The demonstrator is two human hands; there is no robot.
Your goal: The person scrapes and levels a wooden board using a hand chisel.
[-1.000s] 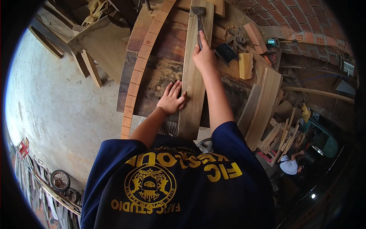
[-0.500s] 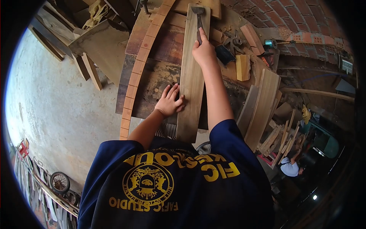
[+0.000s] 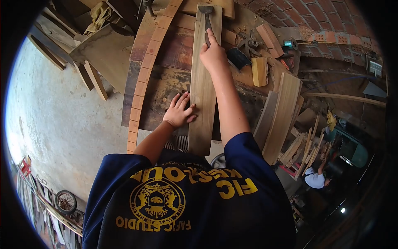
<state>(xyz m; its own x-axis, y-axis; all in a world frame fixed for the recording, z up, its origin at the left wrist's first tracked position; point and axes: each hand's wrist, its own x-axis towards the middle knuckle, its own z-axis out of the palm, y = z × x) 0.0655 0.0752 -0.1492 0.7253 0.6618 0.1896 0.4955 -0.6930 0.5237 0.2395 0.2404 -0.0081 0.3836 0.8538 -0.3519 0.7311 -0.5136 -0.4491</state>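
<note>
A long pale wooden plank (image 3: 202, 99) lies lengthwise on the workbench, its near end close to my shirt. My right hand (image 3: 214, 56) is closed around the handle of a dark metal tool with a broad head (image 3: 206, 10), the index finger stretched along its shaft. That head rests over the plank's far end. At the plank's left edge, my left hand (image 3: 178, 111) is open with fingers spread, the thumb side touching the wood. Left of it runs a curved strip of wood marked with cross lines (image 3: 143, 74).
On the workbench (image 3: 163, 79), right of the plank, are a yellowish wood block (image 3: 260, 72), a dark metal part (image 3: 250, 44) and a teal spool (image 3: 291, 44). More boards (image 3: 283, 116) lean at right. A person (image 3: 315, 179) is farther off at lower right.
The plank, bench and both hands appear shifted slightly left in view. My right hand keeps its hold on the tool at the plank's far end; my left hand stays spread at the edge.
</note>
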